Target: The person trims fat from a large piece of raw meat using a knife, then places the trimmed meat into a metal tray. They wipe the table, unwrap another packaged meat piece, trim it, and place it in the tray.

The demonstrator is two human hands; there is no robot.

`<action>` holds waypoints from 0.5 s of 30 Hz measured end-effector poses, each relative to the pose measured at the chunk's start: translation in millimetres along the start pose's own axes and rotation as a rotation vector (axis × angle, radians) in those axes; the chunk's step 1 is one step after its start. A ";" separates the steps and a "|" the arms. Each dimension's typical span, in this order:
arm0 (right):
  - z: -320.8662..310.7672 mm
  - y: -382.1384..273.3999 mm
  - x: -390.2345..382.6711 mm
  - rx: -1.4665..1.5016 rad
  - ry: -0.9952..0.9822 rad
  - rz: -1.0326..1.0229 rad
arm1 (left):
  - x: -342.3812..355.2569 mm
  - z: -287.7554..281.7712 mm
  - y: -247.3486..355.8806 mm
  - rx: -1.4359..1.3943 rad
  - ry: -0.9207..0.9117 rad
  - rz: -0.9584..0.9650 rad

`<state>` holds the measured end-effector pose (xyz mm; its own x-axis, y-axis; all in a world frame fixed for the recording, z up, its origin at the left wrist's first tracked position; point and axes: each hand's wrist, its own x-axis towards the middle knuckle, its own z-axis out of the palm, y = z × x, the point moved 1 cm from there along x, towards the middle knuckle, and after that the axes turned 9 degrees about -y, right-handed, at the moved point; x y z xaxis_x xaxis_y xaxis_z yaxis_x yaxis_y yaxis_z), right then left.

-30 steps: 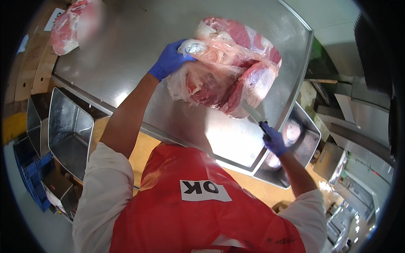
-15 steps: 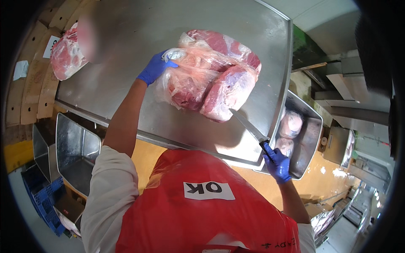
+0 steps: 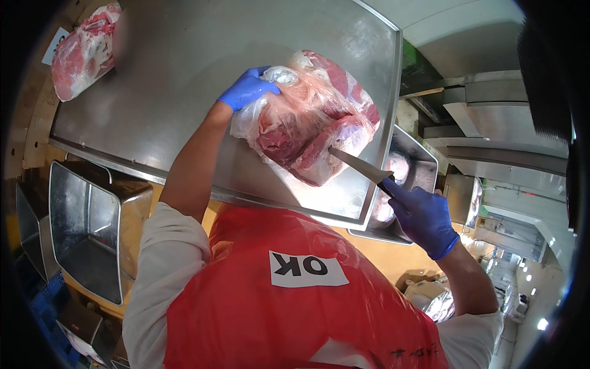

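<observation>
On the steel table (image 3: 178, 74) lies a large bundle of raw red meat (image 3: 279, 138), several pieces wide, partly covered by a clear plastic bag (image 3: 246, 117). At the far left of the bundle, my left hand (image 3: 249, 89), in a blue glove, is closed on a gathered part of the bag. My blue-gloved right hand (image 3: 424, 218) grips the dark handle of a knife (image 3: 356, 165), to the right of the meat and past the table's front edge. The blade points left, and its tip touches the near right piece of meat.
Another piece of meat (image 3: 86, 52) is at the table's far left, beside cardboard boxes. Below the right edge stands a metal tub (image 3: 424, 154) with meat in it. A second metal tub (image 3: 86, 227) stands near the left front edge.
My right hand has come up and farther right, and the knife lies at a flatter slant, its tip still at the meat. My left hand keeps its hold on the bag. The whole view has shifted.
</observation>
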<state>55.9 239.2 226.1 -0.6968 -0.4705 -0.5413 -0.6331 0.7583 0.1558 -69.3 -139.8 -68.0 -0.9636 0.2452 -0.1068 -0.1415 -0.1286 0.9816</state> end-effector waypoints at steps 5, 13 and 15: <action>-10.7 -24.0 13.0 -0.053 -0.125 0.001 | 3.1 10.1 -7.0 -0.003 -0.010 -0.044; 42.9 7.6 44.6 0.052 -0.100 -0.011 | 11.9 10.4 -27.2 -0.007 0.004 0.024; 71.3 26.0 40.0 0.166 -0.032 -0.021 | 9.8 11.1 -18.0 -0.003 0.014 0.017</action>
<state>35.6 272.3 149.6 -0.6716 -0.4744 -0.5691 -0.5810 0.8138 0.0073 -73.7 -124.4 -85.0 -0.9690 0.2291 -0.0924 -0.1258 -0.1358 0.9827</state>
